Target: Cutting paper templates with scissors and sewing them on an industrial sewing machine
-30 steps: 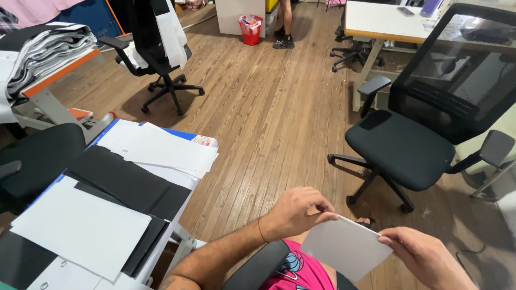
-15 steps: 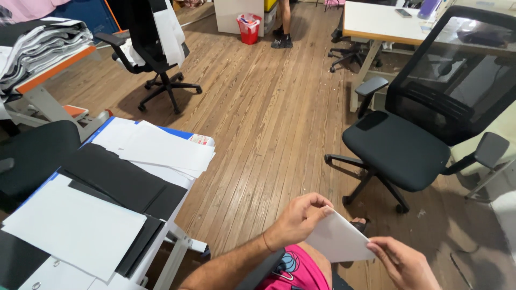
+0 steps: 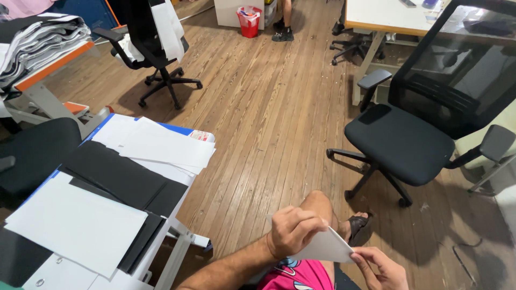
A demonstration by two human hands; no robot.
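Observation:
I sit with a white sheet of card held over my lap, above my pink shorts. My left hand grips the sheet's upper left part, fingers curled over its edge. At the lower right, my right hand pinches the sheet's right corner between thumb and fingers. The sheet looks folded or bent along the edge between my hands. My bare knee and a sandalled foot show just beyond it.
A small table at my left bears stacked white sheets and black sheets. A black office chair stands at right, another at the far left. A white desk, a red bin and someone's feet lie beyond.
Both hands with the white sheet have dropped lower and drawn closer to my body. My left hand has curled tighter over the sheet. The view has tilted slightly.

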